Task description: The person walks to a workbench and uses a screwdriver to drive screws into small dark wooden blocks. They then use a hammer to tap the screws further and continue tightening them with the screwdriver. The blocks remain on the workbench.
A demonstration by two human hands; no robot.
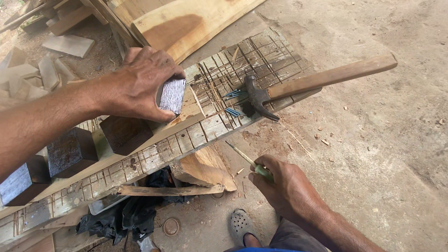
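We note the left hand [141, 84] clasping a small dark wooden block [173, 96] with a grey, weathered end face, held on the scored plank [154, 154]. The right hand [287, 188] grips a thin pencil-like tool [245, 158] below the plank's edge. Three similar blocks [71, 150] stand in a row beside the first. A claw hammer [307, 82] and blue nails [233, 103] lie further along the plank.

— Where is the hammer [303, 85]?
— On the plank [184, 138], at its right end, beside the nails [232, 103].
— And the wood blocks [69, 150]?
— In a row on the plank, left of the hammer; the left hand [141, 84] rests on the rightmost block [172, 95].
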